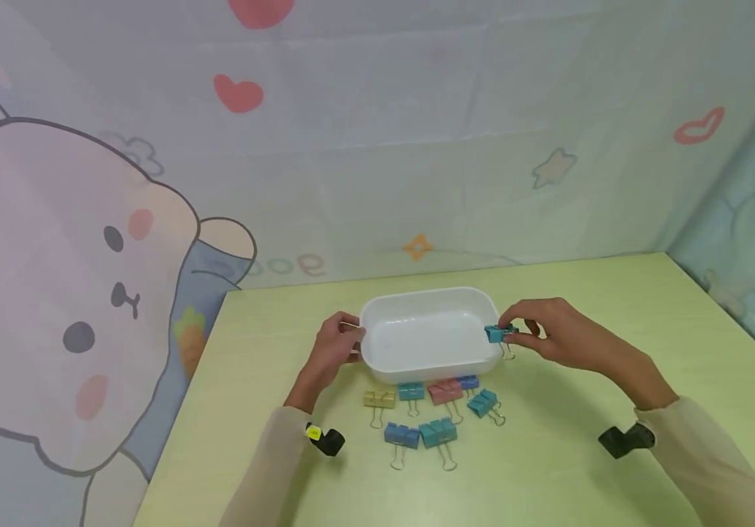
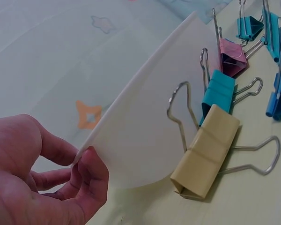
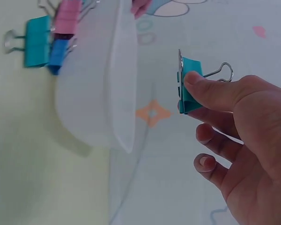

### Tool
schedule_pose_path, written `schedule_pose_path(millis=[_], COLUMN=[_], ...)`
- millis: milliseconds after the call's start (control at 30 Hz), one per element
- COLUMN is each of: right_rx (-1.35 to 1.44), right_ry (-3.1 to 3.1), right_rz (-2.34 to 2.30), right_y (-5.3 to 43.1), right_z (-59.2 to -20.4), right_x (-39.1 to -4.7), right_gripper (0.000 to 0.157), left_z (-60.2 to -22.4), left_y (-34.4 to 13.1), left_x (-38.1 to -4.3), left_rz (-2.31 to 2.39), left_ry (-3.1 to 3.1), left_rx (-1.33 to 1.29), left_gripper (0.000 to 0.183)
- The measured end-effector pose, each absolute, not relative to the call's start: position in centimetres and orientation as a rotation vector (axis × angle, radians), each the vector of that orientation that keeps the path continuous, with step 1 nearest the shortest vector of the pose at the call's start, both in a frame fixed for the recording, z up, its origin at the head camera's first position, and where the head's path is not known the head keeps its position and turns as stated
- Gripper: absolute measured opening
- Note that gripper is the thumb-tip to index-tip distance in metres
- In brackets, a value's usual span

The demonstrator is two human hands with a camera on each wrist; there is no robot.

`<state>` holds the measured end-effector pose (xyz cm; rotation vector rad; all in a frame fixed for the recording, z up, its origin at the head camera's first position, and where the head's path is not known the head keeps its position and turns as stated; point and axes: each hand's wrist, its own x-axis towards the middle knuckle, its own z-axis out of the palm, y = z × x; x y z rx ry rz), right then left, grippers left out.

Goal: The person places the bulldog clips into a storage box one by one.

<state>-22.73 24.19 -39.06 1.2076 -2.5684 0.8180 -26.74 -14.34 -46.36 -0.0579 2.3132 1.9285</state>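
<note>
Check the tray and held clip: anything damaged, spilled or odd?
Nothing stands out: the white tray shows no visible damage or spill, and the teal clip pinched by the right hand looks intact.

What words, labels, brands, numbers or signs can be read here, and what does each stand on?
"oo": middle letters of a faint printed word on the backdrop; its outer letters are too faint to read surely.
Yellow label on the black device by the left wrist: marks too small to read.
Binder clips and white tray: no readable text.
</note>
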Motion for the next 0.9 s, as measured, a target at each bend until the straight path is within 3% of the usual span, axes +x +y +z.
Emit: schedule_pose_path(millis=[533,767,900], right_rx=[1.109,1.036,1.045], right_ry=[-2.589,-2.608,-2.613], right_rz=[0.915,0.952,0.945], right_y=[19.5,19.2,19.7], right_z=[-37.3,-37.4,-37.6], right_x=[-27.2,-27.1,-26.3], right_gripper=[0.015,0.049,0.053], left_z=[-46.2,-46.4,-46.4], left_y=[-14.3,-14.3,-14.3], left_x=[-26.6,-26.6,-26.6], left_rz=[1.933,1.940,1.940], left_ry=[2.312,2.307,2.312], left_rx=[-0.040,-0.038,-0.039], left_gripper=[0.024,0.024,0.024])
